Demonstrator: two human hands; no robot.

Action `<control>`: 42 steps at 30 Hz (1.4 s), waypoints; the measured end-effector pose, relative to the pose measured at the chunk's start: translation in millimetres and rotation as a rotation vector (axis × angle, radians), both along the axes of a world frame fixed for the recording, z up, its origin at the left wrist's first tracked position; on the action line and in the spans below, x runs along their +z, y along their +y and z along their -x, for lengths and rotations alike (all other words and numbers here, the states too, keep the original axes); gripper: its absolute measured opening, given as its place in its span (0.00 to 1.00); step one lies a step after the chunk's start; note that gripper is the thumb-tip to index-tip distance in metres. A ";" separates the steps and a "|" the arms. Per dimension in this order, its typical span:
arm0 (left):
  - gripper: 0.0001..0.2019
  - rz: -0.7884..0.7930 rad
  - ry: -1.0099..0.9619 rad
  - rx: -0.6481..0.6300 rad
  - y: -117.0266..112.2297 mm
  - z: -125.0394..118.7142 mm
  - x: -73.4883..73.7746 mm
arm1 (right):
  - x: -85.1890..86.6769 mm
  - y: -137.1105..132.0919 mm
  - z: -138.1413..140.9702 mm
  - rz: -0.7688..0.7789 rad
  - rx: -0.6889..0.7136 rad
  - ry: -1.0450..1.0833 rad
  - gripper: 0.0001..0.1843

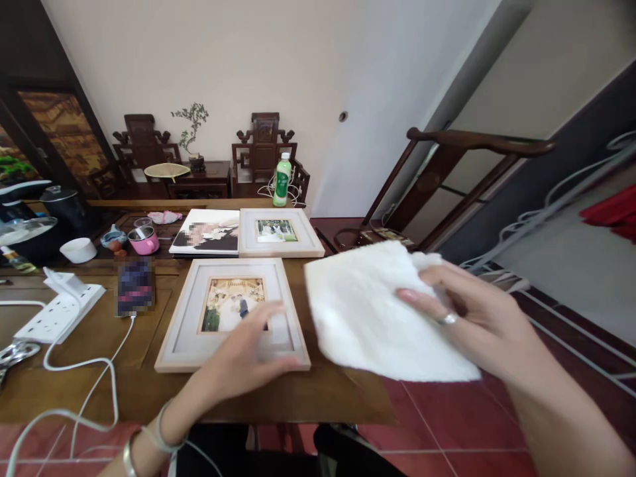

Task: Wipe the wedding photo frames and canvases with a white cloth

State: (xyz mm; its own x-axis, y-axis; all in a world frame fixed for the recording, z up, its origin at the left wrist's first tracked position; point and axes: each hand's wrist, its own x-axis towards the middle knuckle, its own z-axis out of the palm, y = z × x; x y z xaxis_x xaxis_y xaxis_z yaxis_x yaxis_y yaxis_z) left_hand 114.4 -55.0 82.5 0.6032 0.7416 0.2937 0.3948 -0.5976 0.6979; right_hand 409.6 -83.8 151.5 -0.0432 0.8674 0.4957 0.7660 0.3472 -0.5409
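A: Which item occupies the centre of the arrangement, and where does it lie?

B: The near framed photograph [228,305], flat and face up on the bench [338,397], close to the near edge; this placement presumably keeps its whole face within easy reach

A: What is the state of the hands?

B: The right hand [484,324] grasps a white cloth [362,311] between thumb and fingers, to the right of the near framed photograph; the left hand [243,358] holds nothing, its fingers parted over the photograph's lower right part, though blur prevents one from telling whether they touch it

A: Why is the cloth gripped at one side only?

B: Probably because a side grip leaves most of the sheet spread out and free of the fingers; whether it is fabric or paper cannot be told

A: How are the remaining items disposed?

B: A second framed photograph [278,232] and a picture panel [209,232] lie side by side beyond the first, apparently set back to give it room; the power strip [59,318] and pink cup [144,242] sit to the left, clear of the frames, and a green bottle [281,180] stands upright behind the second framed photograph
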 end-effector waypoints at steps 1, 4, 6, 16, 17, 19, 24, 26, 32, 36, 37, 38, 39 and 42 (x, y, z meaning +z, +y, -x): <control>0.28 0.023 -0.089 0.034 3.2 3.1 13.1 | 4.8 8.3 9.2 0.008 0.065 0.024 0.14; 0.27 -0.044 -0.205 0.069 15.5 9.9 48.4 | 9.1 37.8 38.8 0.081 0.332 0.069 0.13; 0.21 -0.100 -0.175 0.064 24.4 11.3 59.6 | 4.4 56.8 58.3 0.124 0.504 0.066 0.11; 0.09 -0.250 -0.136 0.159 41.6 16.1 22.1 | -30.3 81.5 88.1 0.045 0.584 -0.071 0.03; 0.10 -0.268 -0.150 0.193 42.0 16.4 22.0 | -30.8 81.1 87.8 0.045 0.581 -0.081 0.03; 0.08 -0.321 -0.145 0.228 43.3 17.6 24.3 | -31.4 81.0 87.6 0.050 0.574 -0.094 0.04; 0.03 -0.354 0.021 0.005 50.8 20.8 33.1 | -32.4 84.9 88.5 0.049 0.612 -0.086 0.07; 0.05 -0.357 0.047 -0.027 55.1 19.7 37.1 | -31.2 86.0 89.2 0.053 0.640 -0.071 0.11; 0.05 -0.262 -0.039 0.015 70.7 14.4 50.9 | -22.1 83.1 97.6 0.111 0.709 -0.095 0.20; 0.10 0.159 -0.003 -0.122 81.0 14.3 53.0 | -19.4 80.4 105.6 0.145 0.699 -0.047 0.08; 0.10 0.226 -0.006 -0.134 82.5 14.2 52.3 | -19.8 80.4 106.1 0.157 0.680 -0.033 0.05; 0.11 0.268 -0.021 -0.120 83.4 14.0 51.4 | -20.7 80.7 105.5 0.170 0.654 -0.023 0.04; 0.11 0.294 -0.045 -0.086 84.0 14.0 50.3 | -22.0 81.2 103.7 0.182 0.617 -0.021 0.06; 0.12 0.362 -0.147 0.062 85.7 16.9 46.3 | -27.7 83.6 90.1 0.234 0.475 -0.051 0.12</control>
State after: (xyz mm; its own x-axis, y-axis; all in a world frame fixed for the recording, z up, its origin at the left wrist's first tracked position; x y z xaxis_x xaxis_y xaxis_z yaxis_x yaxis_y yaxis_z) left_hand 97.5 30.7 128.8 0.5249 0.8467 0.0869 0.3025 -0.2810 0.9108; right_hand 319.4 -0.2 123.8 -0.4773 0.8335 0.2783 0.5809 0.5369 -0.6118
